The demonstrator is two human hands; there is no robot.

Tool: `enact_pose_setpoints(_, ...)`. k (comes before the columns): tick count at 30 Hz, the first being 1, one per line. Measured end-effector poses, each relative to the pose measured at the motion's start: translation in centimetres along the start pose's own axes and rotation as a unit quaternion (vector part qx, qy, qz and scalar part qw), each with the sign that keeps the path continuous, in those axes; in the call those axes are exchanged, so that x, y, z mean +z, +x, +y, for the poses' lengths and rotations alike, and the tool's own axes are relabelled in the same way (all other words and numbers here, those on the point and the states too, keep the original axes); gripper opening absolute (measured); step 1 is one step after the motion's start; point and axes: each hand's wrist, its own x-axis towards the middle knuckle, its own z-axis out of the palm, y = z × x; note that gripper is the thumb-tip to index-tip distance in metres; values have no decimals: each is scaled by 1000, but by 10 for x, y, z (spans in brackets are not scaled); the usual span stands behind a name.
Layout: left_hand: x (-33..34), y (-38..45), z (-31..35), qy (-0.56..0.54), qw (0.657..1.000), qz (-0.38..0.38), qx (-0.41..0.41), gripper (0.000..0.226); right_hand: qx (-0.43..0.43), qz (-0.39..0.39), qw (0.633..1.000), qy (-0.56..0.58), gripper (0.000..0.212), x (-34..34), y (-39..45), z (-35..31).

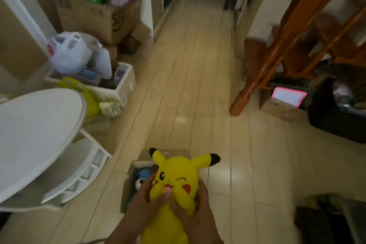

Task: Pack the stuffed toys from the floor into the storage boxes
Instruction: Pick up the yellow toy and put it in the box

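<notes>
Both hands, left hand (143, 202) and right hand (198, 214), grip a yellow plush toy with black-tipped ears (176, 180). Beneath it, an open cardboard box (138, 161) on the floor holds a blue stuffed toy (141, 174).

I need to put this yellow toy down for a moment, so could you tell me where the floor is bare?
The floor is bare down the hallway, between the white bin and the wooden stair post, and right of the cardboard box. It is crowded beside the round white table and around the black bin. Both hands, left and right, hold the yellow toy.
</notes>
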Motion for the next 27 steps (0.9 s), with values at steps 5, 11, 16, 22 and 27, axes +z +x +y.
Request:
enact_pose_setpoints(5, 3, 45, -46, -23, 997, 14, -74, 74, 31, 24, 999, -5, 133, 15, 50, 51)
enact_pose_setpoints(11, -7, 97, -135, 19, 995, -4, -98, 99, 58, 28, 997, -37, 116, 36, 90, 118)
enact_pose_setpoints(16, -8, 147, -191, -46, 988, 50, -139, 76, 127, 75, 983, -108, 113, 29, 128, 170)
enact_pose_setpoints(22, -13, 223, -285, 83, 984, 46, -149, 56, 137, 70, 976, -152, 99, 32, 177, 229)
enact_pose_setpoints(27, -37, 255, -351, 325, 944, -26, -54, 57, 104, 69, 981, -151, 99, 73, 233, 249)
